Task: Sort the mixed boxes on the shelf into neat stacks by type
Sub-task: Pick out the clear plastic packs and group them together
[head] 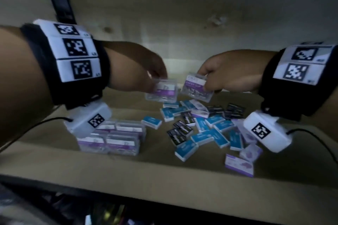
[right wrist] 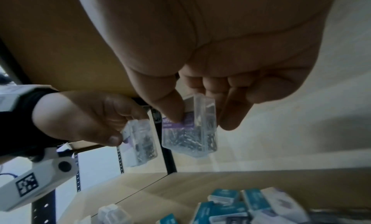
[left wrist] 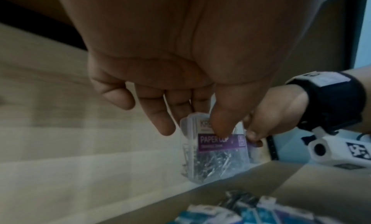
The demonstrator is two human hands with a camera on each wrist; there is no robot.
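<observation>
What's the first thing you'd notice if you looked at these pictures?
Two hands meet above the shelf: the left hand and the right hand each pinch a clear paper clip box. Below them sprawls a jumble of blue boxes and black boxes. To its left sits a neat stack of clear boxes.

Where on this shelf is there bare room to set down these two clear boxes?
Bare shelf lies between the stacked clear boxes and the jumbled small boxes, and along the front edge. The right half is crowded. Left hand and right hand each hold one.
</observation>
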